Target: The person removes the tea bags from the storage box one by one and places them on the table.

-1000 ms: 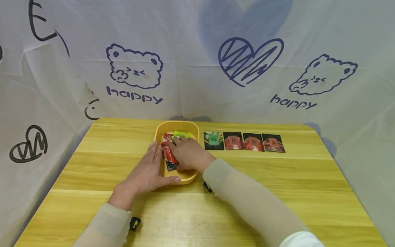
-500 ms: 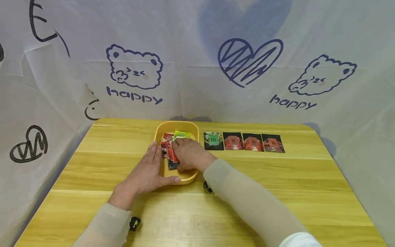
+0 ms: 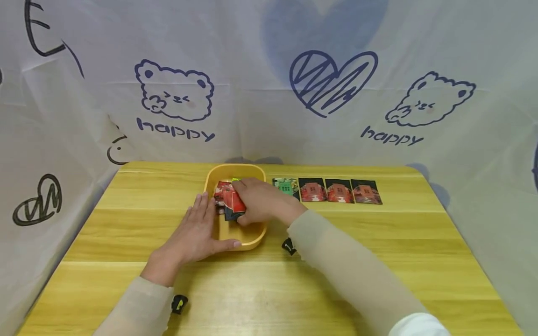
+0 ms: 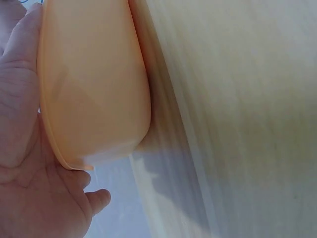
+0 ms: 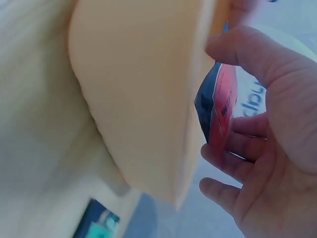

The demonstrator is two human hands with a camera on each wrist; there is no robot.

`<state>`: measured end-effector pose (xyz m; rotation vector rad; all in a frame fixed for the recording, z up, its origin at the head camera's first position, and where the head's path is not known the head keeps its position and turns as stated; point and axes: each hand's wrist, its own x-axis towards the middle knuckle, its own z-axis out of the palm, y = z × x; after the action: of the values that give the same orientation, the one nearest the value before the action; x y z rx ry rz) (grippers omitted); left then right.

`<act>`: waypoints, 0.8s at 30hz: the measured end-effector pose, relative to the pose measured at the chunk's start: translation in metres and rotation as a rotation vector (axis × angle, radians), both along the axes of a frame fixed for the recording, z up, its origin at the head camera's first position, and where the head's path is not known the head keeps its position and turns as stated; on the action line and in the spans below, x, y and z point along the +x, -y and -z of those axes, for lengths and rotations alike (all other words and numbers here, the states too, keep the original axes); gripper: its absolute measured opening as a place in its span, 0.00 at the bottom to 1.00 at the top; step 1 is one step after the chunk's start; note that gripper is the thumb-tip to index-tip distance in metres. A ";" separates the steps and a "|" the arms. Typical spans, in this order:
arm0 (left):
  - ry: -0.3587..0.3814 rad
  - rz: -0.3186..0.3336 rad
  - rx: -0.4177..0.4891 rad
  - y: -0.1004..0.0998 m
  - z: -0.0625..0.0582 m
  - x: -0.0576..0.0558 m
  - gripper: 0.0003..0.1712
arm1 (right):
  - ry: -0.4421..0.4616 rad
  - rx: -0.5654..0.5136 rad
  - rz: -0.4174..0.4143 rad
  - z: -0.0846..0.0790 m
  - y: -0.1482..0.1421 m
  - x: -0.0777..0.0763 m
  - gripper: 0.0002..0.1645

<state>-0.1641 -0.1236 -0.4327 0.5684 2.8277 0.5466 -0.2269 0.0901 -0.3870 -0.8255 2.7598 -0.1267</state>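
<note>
Two hands at work: both yours, at the yellow tray (image 3: 224,233).
Right hand (image 3: 265,200): over the tray; thumb and fingers pinch red-and-black packets (image 3: 237,202), count unclear.
Left hand (image 3: 189,239): nothing grasped; your fingers lie straight along the tray's left side, thumb out along the near rim.
Tray: on the wooden table (image 3: 269,291), near the far edge.
Also in tray: yellow-green packet (image 3: 237,179), only an edge showing past your right fingers.
Row right of tray: green-fronted packet (image 3: 286,187) nearest, partly behind your right hand, then three red-fronted packets (image 3: 339,190), all flat.
Black pieces: one (image 3: 179,304) by your left sleeve (image 3: 140,303), another (image 3: 288,246) by your right sleeve (image 3: 344,266); type unclear.
Backdrop: white printed cloth (image 3: 248,109).
</note>
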 end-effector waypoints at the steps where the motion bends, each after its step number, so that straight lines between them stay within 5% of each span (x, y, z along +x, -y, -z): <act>1: 0.003 0.000 0.004 0.000 0.000 0.000 0.83 | 0.009 -0.016 0.011 -0.004 -0.004 0.001 0.62; 11: 0.004 0.004 0.010 -0.003 0.002 -0.002 0.84 | 0.010 -0.142 0.083 -0.029 -0.069 0.005 0.60; 16: -0.002 0.003 0.006 -0.003 0.000 -0.002 0.85 | -0.012 -0.172 0.113 -0.026 -0.111 0.003 0.58; 24: 0.008 -0.002 0.020 -0.002 -0.002 0.001 0.85 | 0.052 -0.092 0.276 -0.010 -0.188 0.008 0.63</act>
<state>-0.1628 -0.1215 -0.4311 0.5666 2.8189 0.5763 -0.2188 0.2779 -0.3768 -0.4502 2.8208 -0.3238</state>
